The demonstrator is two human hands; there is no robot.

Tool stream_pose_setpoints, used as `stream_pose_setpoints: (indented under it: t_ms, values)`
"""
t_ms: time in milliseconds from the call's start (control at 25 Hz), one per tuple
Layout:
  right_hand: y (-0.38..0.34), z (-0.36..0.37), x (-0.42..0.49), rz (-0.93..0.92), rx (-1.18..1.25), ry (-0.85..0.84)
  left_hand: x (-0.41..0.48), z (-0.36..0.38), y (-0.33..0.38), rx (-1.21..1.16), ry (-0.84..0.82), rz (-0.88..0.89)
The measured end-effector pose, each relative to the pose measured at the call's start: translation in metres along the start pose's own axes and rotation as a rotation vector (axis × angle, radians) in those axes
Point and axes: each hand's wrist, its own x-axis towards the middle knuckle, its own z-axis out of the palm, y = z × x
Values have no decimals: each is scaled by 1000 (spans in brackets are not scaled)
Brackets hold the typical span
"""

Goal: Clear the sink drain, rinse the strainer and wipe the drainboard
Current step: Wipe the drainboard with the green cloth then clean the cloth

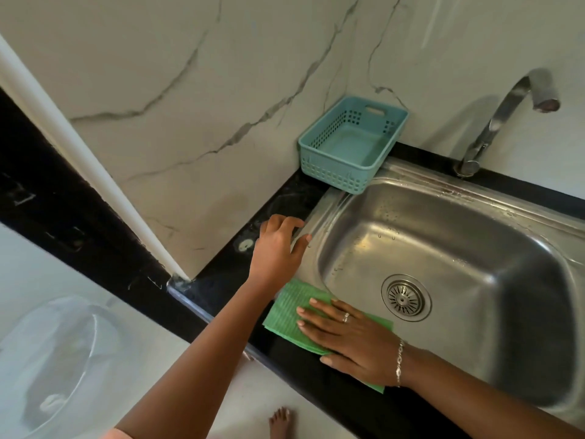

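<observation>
1. The right hand is lying flat, fingers straight, pressing the green cloth onto the front-left corner of the sink rim, and gripping nothing.
2. The left hand is resting loosely across the rim and the black counter, holding nothing.
3. The cloth is looking thin, ribbed, soft and light, so it is probably best pressed flat or pinched at an edge.
4. The steel is looking smooth, wet and likely slippery, and the round slotted strainer is sitting in the drain.
</observation>
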Motion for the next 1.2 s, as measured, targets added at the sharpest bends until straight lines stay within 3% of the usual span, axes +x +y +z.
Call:
stream_pose_setpoints:
  t_ms: [280,440,520,600,720,760,800,880,1080,1200]
  values:
    - [13,-2,92,-205,37,-4,18,-6,-14,-20,14,30]
    - [20,-11,119,-208,71,21,25,-1,-11,-22,-24,80]
    - [23,-20,125,-236,-31,65,27,2,-8,-22,-38,87]
    - [21,-31,126,-186,27,88,27,4,-3,-18,-45,104]
    - [28,-58,132,43,274,153,28,5,2,-21,-50,149]
    - [34,-62,139,36,237,234,28,4,3,-25,-45,162]
    - [37,-60,140,3,275,83,29,3,3,-30,-35,176]
    - [38,-54,139,114,330,-114,30,0,3,-40,-8,207]
    - [6,-23,150,-7,191,-35,52,-11,-3,-57,41,219]
    - [8,-21,149,-124,117,280,68,-16,-2,-66,30,230]
